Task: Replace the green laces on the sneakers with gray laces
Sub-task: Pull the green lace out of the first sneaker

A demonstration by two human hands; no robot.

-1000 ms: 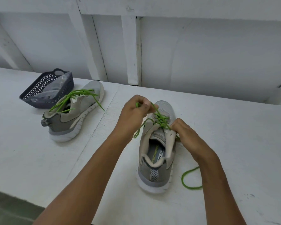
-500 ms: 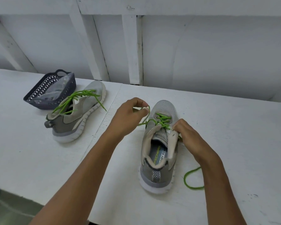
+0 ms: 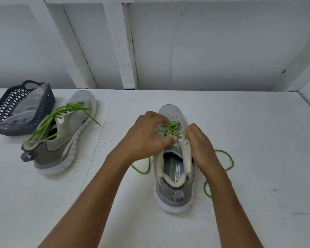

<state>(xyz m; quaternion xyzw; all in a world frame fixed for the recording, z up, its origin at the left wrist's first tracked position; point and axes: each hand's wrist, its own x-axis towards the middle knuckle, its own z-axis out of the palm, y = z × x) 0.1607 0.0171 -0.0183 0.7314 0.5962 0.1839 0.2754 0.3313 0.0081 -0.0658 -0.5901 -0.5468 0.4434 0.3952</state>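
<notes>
A grey sneaker [image 3: 174, 192] stands in front of me, heel toward me, with a green lace [image 3: 171, 129] still threaded through its lower eyelets. My left hand [image 3: 147, 136] reaches over the tongue, its fingers curled onto the lace crossings. My right hand [image 3: 199, 145] grips the shoe's right eyelet flap and pinches the lace there. Loose lace ends trail on the table left [image 3: 141, 170] and right [image 3: 227, 163] of the shoe. A second grey sneaker [image 3: 61, 142] lies at the left with its loosened green lace [image 3: 64, 111].
A dark perforated basket [image 3: 11, 111] holding a clear plastic bag stands at the far left, touching the second sneaker's side. The white table [image 3: 258, 140] ends at a white panelled wall behind and a side wall at the right.
My left hand dropped from its raised pull back onto the lace crossings. More lace now lies loose on the table beside the shoe. The view shifted left.
</notes>
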